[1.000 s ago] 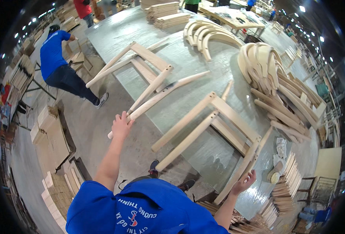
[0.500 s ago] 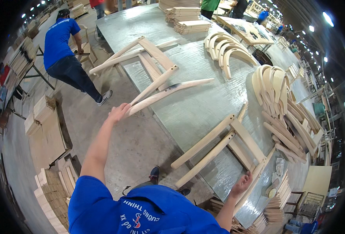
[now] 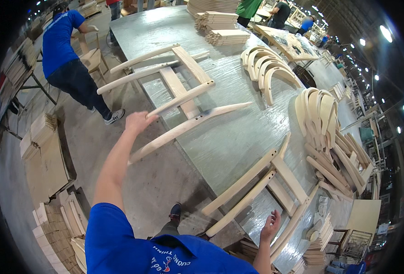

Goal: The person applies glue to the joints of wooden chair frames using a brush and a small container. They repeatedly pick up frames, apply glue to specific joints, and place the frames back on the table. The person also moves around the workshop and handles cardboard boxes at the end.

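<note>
My left hand is closed round the end of one leg of a pale wooden chair frame. That frame rests on the table, its legs reaching past the left edge. A second, similar chair frame lies nearer, at the right, with two legs sticking out over the front edge. Beside its outermost leg is my right hand, fingers apart and loosely bent, holding nothing. Dark holes show at the joints of both frames.
The table has a shiny wrapped top. Curved wooden parts, loose wooden legs and stacked slats lie on it. A co-worker in blue stands at a chair on the far left. Stacked wood blocks stand lower left.
The far chair frame has turned, its legs now appearing more spread. My left hand has moved slightly up with it. My right hand has moved left, away from the near frame. The co-worker has straightened up.
</note>
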The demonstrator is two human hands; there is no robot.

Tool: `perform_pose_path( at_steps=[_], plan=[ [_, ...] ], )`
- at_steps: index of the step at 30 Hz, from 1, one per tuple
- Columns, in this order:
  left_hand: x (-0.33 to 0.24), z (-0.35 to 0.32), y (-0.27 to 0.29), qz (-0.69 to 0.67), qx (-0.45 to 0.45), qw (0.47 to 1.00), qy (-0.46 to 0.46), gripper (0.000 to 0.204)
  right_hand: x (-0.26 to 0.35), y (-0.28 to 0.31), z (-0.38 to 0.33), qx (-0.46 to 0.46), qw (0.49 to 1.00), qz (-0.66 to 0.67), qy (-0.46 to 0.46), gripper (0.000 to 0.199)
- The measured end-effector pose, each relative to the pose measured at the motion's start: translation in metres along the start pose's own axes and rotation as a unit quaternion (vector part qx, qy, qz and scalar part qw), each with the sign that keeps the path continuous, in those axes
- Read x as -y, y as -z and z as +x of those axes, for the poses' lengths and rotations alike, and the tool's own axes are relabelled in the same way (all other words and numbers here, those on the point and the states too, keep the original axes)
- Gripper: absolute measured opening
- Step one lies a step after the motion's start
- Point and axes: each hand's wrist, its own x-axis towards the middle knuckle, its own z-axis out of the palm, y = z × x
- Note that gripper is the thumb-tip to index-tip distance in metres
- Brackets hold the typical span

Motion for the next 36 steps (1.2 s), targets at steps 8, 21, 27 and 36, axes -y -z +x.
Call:
perform_pose_path(
  at_steps=[8, 21, 27, 36],
  plan=[
    [-0.016, -0.103, -0.028, 0.058, 0.043, 0.997, -0.040, 0.051, 0.003, -0.019, -0.002, -0.001, 1.000, 0.017, 0.001, 0.034],
    [-0.039, 0.024, 0.003, 0.228, -0.155, 0.961, -0.001, 0.060, -0.040, 0.068, -0.016, -0.119, 0.962, -0.247, -0.013, 0.040],
    [-0.141, -0.101, -0.100, -0.169, 0.308, 0.927, -0.133, 0.045, -0.114, 0.148, -0.092, -0.110, 0.918, -0.271, -0.268, 0.042],
    [-0.161, -0.272, -0.178, -0.634, 0.567, 0.484, 0.203, 0.060, -0.138, 0.157, -0.084, -0.067, 0.903, -0.336, -0.258, 0.052]
  ],
)
